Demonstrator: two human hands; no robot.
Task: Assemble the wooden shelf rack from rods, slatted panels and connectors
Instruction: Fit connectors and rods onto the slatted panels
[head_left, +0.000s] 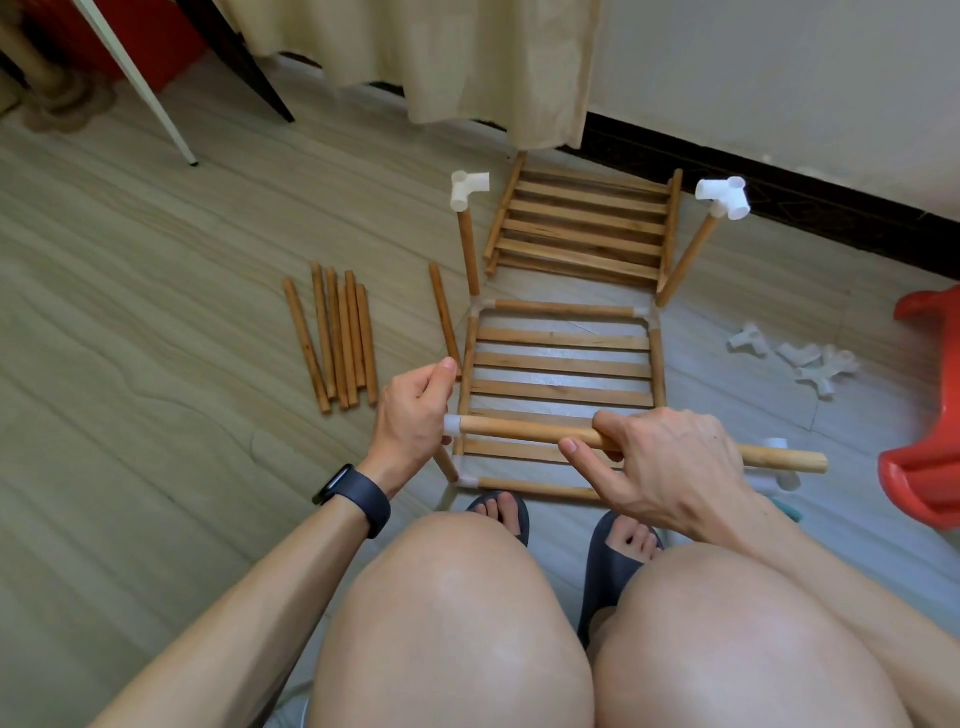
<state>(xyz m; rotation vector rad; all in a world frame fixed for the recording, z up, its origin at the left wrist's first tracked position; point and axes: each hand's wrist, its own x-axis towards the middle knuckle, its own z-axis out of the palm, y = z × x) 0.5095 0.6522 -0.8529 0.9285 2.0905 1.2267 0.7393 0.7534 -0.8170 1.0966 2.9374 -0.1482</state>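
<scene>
Pale wood-grain flooring (156, 291) runs out to a beige curtain (467, 57) and dark skirting. The right hand (670, 462) curls thumb and fingers round a smooth, round wooden rod (519, 431) held level. The left hand (415, 410) closes on the white plastic connector (452, 425) at the rod's left end. Just beyond both hands a slatted panel (563, 364) of flat strips lies on the floor, framed by rods. Its two far uprights are capped by white three-way connectors (723, 197). Loose rods (337, 343) lie left of the left hand. Spare connectors (800, 358) and a glossy red stool (930, 415) lie right of the right hand.
</scene>
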